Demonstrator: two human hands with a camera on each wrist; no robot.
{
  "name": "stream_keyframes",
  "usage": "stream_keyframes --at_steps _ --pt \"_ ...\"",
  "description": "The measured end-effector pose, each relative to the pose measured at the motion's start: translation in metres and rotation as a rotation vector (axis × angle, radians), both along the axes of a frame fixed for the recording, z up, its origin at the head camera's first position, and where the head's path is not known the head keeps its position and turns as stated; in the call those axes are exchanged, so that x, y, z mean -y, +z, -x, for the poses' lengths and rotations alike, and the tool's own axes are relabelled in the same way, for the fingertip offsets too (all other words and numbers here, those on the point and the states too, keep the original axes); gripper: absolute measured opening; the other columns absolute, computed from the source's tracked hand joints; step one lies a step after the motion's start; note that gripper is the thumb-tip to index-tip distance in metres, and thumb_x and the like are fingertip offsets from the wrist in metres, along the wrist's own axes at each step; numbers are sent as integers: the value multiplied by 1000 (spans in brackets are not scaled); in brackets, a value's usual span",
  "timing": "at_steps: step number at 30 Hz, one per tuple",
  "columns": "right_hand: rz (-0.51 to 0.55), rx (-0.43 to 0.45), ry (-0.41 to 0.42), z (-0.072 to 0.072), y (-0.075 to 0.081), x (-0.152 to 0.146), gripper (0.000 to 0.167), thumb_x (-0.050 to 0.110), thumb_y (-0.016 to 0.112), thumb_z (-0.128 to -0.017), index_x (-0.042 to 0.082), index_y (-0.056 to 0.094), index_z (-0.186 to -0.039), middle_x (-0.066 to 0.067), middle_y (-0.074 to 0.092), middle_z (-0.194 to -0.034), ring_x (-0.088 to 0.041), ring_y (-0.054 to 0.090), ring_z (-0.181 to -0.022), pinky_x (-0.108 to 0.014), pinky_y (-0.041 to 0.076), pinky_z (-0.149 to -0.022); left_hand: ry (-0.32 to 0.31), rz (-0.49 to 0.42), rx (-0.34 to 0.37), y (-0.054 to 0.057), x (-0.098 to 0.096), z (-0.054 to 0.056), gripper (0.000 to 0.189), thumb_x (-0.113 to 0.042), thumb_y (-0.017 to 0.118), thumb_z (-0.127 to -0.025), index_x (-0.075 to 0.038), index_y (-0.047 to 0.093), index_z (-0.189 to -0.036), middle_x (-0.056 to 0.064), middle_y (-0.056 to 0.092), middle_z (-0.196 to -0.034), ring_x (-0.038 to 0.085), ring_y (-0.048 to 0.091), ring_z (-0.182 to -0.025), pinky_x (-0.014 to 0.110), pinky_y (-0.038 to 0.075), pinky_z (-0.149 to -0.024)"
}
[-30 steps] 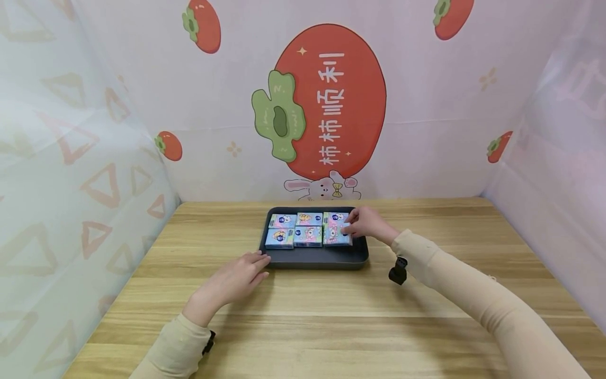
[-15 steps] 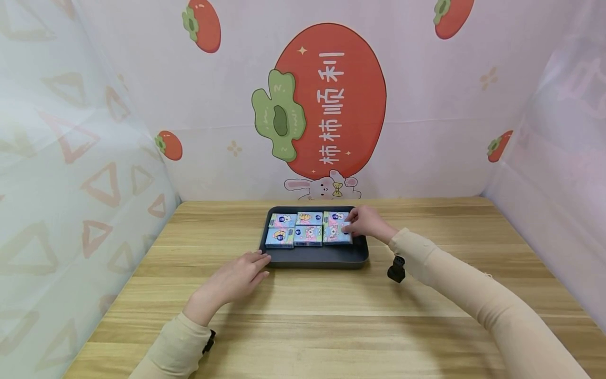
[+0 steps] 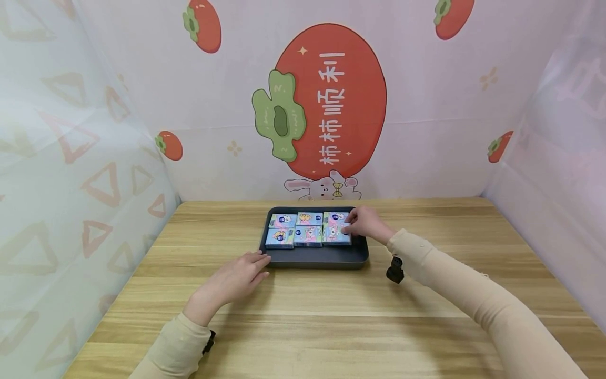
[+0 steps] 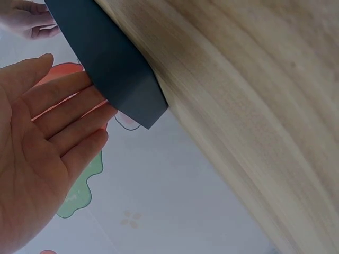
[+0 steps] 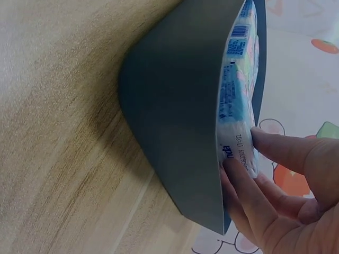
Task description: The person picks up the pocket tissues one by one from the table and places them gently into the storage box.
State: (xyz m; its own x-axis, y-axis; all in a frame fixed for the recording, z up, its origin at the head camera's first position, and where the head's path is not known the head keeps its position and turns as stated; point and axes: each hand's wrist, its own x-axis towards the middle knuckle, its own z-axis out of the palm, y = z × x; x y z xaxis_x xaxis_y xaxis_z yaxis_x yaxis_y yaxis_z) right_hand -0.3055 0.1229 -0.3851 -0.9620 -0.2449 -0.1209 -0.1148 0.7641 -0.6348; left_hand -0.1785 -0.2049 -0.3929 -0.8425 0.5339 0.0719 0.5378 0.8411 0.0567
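Several blue and pink tissue packs [image 3: 307, 235] with cartoon prints lie in two rows in a dark grey tray [image 3: 312, 258]. At the tray's right side, my right hand [image 3: 370, 223] pinches the end of the front right tissue pack [image 3: 334, 235]. Seen from the right wrist, the thumb lies on the top of that pack [image 5: 235, 138] and a fingertip presses its printed end. My left hand [image 3: 239, 276] is at the tray's front left corner, fingers extended and fingertips at the rim. The left wrist view shows its open palm beside the tray's wall [image 4: 124, 79].
The tray stands on a wooden table [image 3: 331, 321], near its back edge. Behind it hangs a cloth backdrop [image 3: 416, 158] with printed persimmons, and cloth walls [image 3: 85, 158] close off both sides. The packs fill the tray's back part; its front strip shows bare.
My right wrist has shifted slightly left, and the front right pack sits a touch further left against its neighbour. The left hand and the tray have stayed in place.
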Motion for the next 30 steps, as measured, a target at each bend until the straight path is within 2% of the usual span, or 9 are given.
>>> stream_keyframes --at_steps 9,17,30 --pt "-26 -34 -13 2 -3 2 29 21 77 -79 1 68 -99 -11 69 -87 -16 63 -68 -27 54 -60 0 -5 -1 0 0 0 39 -26 55 -96 0 60 -126 20 58 -129 33 55 -121 47 48 -100" --pt "-37 -36 -39 4 -6 4 29 21 78 -78 2 69 -98 -11 68 -89 -15 62 -69 -26 56 -62 -13 -10 -19 -1 0 0 39 -25 57 -95 1 60 -125 20 59 -128 34 56 -119 47 48 -100" --pt "-49 -92 -67 2 -10 6 27 22 80 -77 3 70 -94 -11 68 -89 -18 60 -73 -27 56 -65 -23 -12 -35 -2 1 0 38 -23 58 -94 1 61 -124 20 60 -126 33 57 -118 46 50 -98"
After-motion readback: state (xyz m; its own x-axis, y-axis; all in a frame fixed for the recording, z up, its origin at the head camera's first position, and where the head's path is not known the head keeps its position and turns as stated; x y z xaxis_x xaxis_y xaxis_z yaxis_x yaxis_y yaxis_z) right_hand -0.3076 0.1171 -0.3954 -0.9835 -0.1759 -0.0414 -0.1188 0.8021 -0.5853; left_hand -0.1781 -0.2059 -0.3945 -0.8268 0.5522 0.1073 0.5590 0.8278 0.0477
